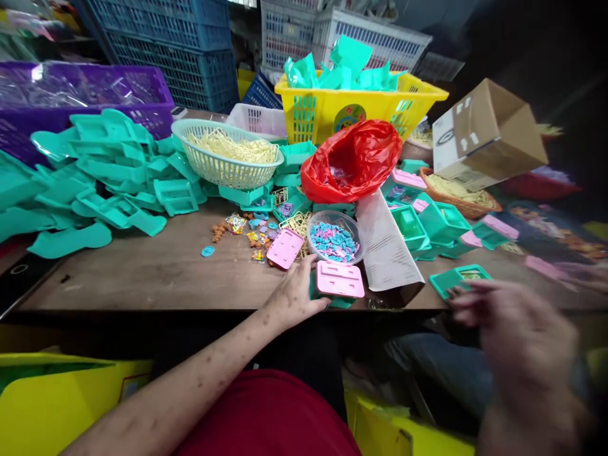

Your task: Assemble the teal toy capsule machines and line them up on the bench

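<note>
Cluttered wooden desk (142, 272): left hand (297, 294) fingers grip the pink plate (340, 279) on a teal tray at 6 o'clock, likely light, stiff, best pinched at its edges; right hand (517, 342) blurred, fingers spread open by teal lid (458, 278) at 4 o'clock.

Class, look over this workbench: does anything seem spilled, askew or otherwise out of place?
Yes. The brown cardboard box at the right sits tipped on its side, open end up and out. Small coloured plastic bits lie scattered loose on the wooden table beside the clear round bowl, not inside it.
</note>
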Demonstrator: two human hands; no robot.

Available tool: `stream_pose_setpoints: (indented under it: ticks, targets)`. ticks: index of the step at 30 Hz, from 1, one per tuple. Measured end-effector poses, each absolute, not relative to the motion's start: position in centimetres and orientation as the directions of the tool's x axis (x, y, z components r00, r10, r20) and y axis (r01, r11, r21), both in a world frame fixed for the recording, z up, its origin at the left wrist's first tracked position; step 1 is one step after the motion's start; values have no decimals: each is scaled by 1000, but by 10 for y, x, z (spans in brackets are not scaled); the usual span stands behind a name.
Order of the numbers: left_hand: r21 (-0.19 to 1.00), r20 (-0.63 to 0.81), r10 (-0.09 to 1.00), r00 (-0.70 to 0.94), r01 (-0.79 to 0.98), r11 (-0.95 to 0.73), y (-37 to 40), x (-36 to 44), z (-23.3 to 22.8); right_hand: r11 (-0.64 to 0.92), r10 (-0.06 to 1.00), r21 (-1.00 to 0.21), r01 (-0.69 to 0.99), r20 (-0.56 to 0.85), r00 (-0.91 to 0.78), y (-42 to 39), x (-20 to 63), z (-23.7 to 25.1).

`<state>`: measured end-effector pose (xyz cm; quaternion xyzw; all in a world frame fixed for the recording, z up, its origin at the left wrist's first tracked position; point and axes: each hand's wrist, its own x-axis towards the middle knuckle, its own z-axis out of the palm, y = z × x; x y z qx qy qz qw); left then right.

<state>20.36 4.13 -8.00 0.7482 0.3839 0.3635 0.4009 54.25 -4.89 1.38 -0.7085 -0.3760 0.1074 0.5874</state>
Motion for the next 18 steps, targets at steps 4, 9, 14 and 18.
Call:
stream_pose_setpoints:
  ticks: [4, 9, 14, 18]
  targets:
    - [921, 202, 879, 433, 222, -321, 43, 204, -78, -24, 985, -786, 618, 86, 149, -78, 470, -30]
    - [967, 54, 925, 377, 213, -143, 19, 162, -58, 165, 974, -737, 656, 227, 11, -78, 423, -62]
    - [984, -45, 988, 145, 174, 20, 2, 83, -52, 355, 933, -716, 601, 228, -280, -67, 371, -55]
    - [942, -130, 991, 22, 315, 116, 3, 18, -47, 457, 889, -615, 643, 301, -344, -30, 339, -44]
